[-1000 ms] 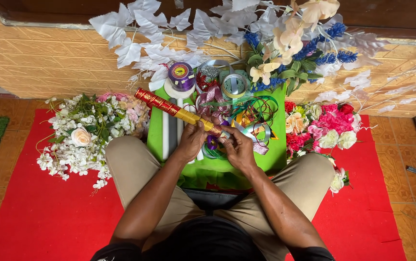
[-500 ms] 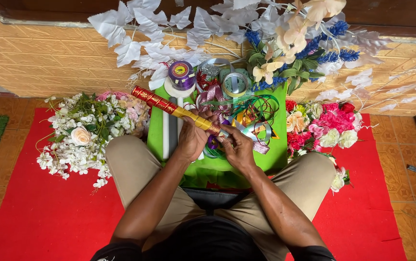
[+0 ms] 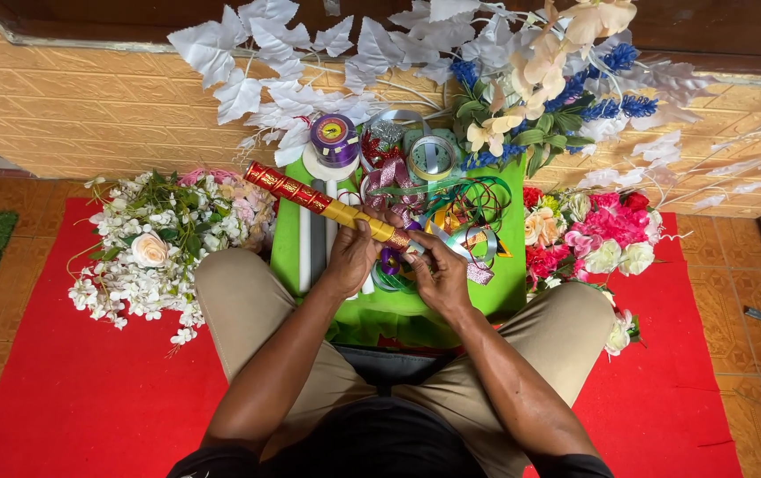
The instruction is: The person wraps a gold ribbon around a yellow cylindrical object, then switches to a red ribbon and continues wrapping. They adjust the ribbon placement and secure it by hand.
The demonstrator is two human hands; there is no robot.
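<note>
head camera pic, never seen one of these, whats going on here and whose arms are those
The camera sits on a person's head and looks down, so the arms are their own. They sit on a red mat, knees apart. The left hand and right hand hold a red and gold stick over a green tray of ribbon rolls. A white flower bunch lies on their left and pink and red flowers on their right. White leaf branches lean on the wall.

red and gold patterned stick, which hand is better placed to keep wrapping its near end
Right, probably. The right hand pinches at the near end of the red and gold patterned stick, while the left hand grips its gold middle, steadying it.
</note>
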